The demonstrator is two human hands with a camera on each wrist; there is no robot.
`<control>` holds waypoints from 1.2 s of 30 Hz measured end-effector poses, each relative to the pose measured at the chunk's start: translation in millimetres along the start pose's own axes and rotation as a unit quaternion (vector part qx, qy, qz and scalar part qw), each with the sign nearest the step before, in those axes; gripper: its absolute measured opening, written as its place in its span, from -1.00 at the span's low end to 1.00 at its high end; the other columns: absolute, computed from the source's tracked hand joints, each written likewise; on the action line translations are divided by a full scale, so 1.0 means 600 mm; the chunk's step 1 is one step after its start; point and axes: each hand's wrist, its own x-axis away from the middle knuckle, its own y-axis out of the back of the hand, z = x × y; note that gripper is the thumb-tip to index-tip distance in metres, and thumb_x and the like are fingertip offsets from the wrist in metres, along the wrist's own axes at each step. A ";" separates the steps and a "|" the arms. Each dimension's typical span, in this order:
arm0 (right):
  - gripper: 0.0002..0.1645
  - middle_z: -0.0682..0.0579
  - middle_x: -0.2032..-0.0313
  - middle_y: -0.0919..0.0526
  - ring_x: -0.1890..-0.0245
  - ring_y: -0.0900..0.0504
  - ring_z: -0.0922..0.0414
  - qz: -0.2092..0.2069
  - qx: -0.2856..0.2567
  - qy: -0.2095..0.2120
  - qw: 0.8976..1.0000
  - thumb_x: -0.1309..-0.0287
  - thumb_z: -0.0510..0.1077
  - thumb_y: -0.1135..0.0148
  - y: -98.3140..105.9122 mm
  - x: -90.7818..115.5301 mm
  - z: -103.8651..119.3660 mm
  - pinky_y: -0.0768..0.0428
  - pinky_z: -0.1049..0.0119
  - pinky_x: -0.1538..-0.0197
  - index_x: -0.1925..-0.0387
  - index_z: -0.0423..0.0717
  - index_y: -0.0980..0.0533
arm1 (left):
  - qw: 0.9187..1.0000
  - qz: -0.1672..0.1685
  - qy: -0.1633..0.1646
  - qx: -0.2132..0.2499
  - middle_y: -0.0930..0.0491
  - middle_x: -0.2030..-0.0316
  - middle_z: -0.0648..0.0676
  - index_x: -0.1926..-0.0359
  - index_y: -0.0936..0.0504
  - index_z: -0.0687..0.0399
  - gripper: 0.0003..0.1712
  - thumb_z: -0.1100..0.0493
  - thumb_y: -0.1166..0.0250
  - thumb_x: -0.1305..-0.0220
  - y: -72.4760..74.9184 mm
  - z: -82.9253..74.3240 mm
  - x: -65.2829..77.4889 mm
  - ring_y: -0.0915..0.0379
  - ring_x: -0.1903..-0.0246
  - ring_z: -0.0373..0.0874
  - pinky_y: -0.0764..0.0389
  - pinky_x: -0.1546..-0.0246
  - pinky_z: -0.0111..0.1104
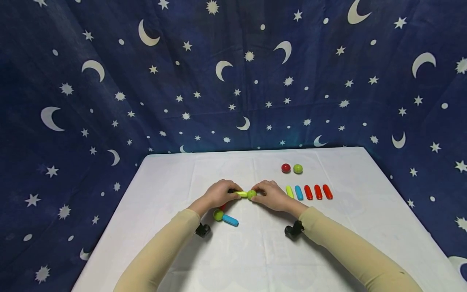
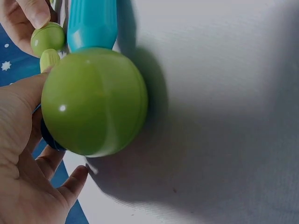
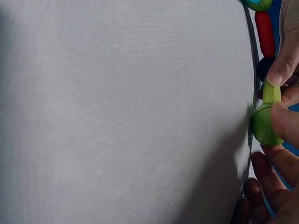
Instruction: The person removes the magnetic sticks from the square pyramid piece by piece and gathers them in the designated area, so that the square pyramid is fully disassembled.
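In the head view my left hand (image 1: 218, 193) pinches a yellow-green stick (image 1: 242, 194) between thumb and fingers. My right hand (image 1: 271, 196) pinches a green ball (image 1: 251, 195) at that stick's right end. In the right wrist view the ball and stick touch. A dark ball (image 3: 264, 69) sits at the stick's other end, partly hidden by the left thumb. From it a red stick (image 3: 265, 33) runs to a second green ball (image 1: 218, 215), which has a blue stick (image 1: 230, 220) attached. Close to the left wrist camera, that green ball looms large.
Right of my right hand, a row of loose sticks lies on the white tabletop (image 1: 270, 259): yellow-green (image 1: 290, 191), blue (image 1: 298, 192) and several red (image 1: 318, 192). Behind them sit a red ball (image 1: 286, 168) and a green one (image 1: 298, 168). A starry curtain (image 1: 233, 81) hangs beyond.
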 end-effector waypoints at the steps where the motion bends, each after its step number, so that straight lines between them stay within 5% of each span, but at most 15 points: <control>1: -0.63 0.09 -0.09 -0.58 -0.13 -0.40 0.04 0.002 -0.003 -0.003 1.000 -0.36 0.08 -0.34 0.001 0.000 0.000 -0.40 0.00 -0.24 -0.10 0.06 -0.62 | 1.000 0.000 0.001 -0.001 -0.70 0.00 -0.09 -0.04 -0.78 -0.16 -0.75 0.03 -0.39 -0.38 0.000 0.000 0.000 -0.52 -0.10 -0.06 -0.47 -0.19 -0.12; 7: -0.60 0.04 -0.14 -0.58 -0.19 -0.44 -0.01 0.004 -0.034 -0.035 0.999 -0.38 0.10 -0.30 0.009 -0.004 -0.006 -0.38 -0.07 -0.31 -0.13 0.03 -0.59 | 1.000 -0.002 0.000 -0.008 -0.69 0.02 -0.10 -0.02 -0.79 -0.16 -0.76 0.05 -0.40 -0.37 -0.001 0.000 -0.001 -0.52 -0.09 -0.07 -0.47 -0.18 -0.13; 13: -0.60 0.08 -0.03 -0.63 -0.07 -0.55 0.06 0.012 -0.092 -0.018 0.996 -0.32 0.07 -0.38 0.017 -0.001 -0.004 -0.46 -0.01 -0.23 -0.10 0.00 -0.62 | 1.000 0.004 0.005 -0.013 -0.69 0.02 -0.12 0.00 -0.80 -0.17 -0.77 0.05 -0.43 -0.34 -0.004 -0.002 0.002 -0.50 -0.06 -0.08 -0.48 -0.14 -0.15; 19: -0.55 0.05 0.03 -0.65 -0.06 -0.56 0.00 -0.019 -0.108 -0.003 0.994 -0.26 0.03 -0.43 0.067 0.017 -0.004 -0.50 -0.03 -0.18 -0.12 -0.04 -0.62 | 0.999 0.003 -0.001 -0.032 -0.68 0.03 -0.12 -0.01 -0.79 -0.19 -0.76 0.03 -0.43 -0.34 -0.007 -0.001 0.003 -0.50 -0.06 -0.09 -0.49 -0.13 -0.15; 23: -0.45 -0.04 0.02 -0.65 -0.06 -0.56 -0.05 -0.067 -0.103 -0.015 0.992 -0.27 0.07 -0.42 0.125 0.030 -0.036 -0.51 -0.02 -0.13 -0.17 -0.12 -0.57 | 1.000 0.003 0.002 -0.031 -0.67 0.03 -0.13 -0.02 -0.79 -0.21 -0.75 0.02 -0.42 -0.34 -0.005 -0.002 0.003 -0.49 -0.05 -0.10 -0.48 -0.12 -0.16; 29: -0.33 -0.23 -0.13 -0.56 -0.15 -0.49 -0.17 -0.117 -0.088 -0.090 0.985 -0.34 0.09 -0.35 0.204 0.052 -0.105 -0.48 -0.14 -0.21 -0.29 -0.21 -0.43 | 1.000 0.005 0.003 -0.026 -0.67 0.03 -0.12 -0.02 -0.79 -0.20 -0.76 0.03 -0.42 -0.34 -0.002 -0.005 0.004 -0.49 -0.05 -0.08 -0.48 -0.12 -0.13; 36: -0.33 -0.31 -0.13 -0.51 -0.11 -0.48 -0.22 -0.117 -0.056 -0.147 0.981 -0.38 0.06 -0.30 0.243 0.065 -0.169 -0.49 -0.14 -0.21 -0.27 -0.32 -0.37 | 1.000 0.007 0.002 -0.024 -0.68 0.04 -0.13 0.00 -0.80 -0.18 -0.77 0.04 -0.42 -0.34 -0.002 -0.005 0.002 -0.50 -0.06 -0.08 -0.48 -0.13 -0.14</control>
